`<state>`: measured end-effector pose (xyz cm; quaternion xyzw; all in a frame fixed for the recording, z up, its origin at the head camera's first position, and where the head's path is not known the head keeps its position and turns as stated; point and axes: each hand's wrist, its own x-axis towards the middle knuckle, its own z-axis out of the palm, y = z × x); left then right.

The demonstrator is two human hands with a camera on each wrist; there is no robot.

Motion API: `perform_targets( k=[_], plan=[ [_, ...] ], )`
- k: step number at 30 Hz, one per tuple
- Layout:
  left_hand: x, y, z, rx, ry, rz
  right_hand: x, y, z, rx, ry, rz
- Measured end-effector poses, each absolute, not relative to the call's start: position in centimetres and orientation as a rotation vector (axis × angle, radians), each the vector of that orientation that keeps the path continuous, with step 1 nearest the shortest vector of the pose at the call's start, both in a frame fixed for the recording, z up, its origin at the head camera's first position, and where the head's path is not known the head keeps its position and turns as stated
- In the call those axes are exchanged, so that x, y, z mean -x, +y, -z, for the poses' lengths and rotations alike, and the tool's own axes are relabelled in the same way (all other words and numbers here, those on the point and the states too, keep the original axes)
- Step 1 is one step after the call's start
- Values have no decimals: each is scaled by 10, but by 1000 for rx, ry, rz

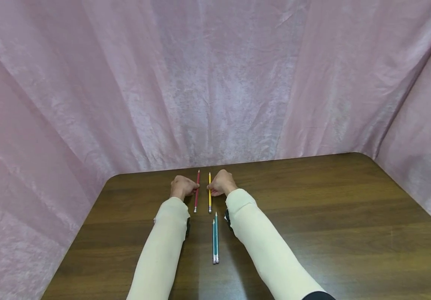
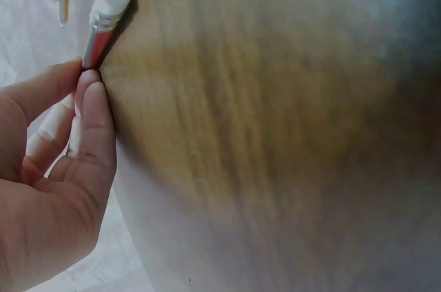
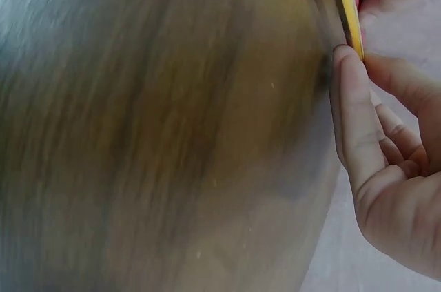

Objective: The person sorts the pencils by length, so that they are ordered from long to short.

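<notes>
Near the table's far edge, my left hand (image 1: pixel 183 186) pinches a red pencil (image 1: pixel 197 196) between thumb and fingers. Its white eraser end points back toward me, and in the left wrist view the red pencil (image 2: pixel 100 34) shows this end large. Just to the right, my right hand (image 1: pixel 222 183) pinches a yellow pencil (image 1: pixel 210 198), also with its eraser end toward me. The two pencils stand roughly parallel with a narrow gap between them. In the right wrist view the yellow pencil (image 3: pixel 351 16) sits between thumb and forefinger.
Two green pencils (image 1: pixel 215 243) lie side by side on the wooden table (image 1: pixel 332 208), between my forearms and nearer to me, tips pointing away. A pink curtain (image 1: pixel 215 83) hangs right behind the table's far edge and along both sides.
</notes>
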<state>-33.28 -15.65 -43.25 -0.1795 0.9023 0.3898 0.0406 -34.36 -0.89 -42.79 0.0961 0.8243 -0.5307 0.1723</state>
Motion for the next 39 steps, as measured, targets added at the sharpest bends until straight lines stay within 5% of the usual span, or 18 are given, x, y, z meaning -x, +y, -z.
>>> perform_targets(
  k=[39],
  plan=[
    [333, -158, 435, 562, 2769, -1215, 343, -25, 439, -293, 2470, 1471]
  ],
)
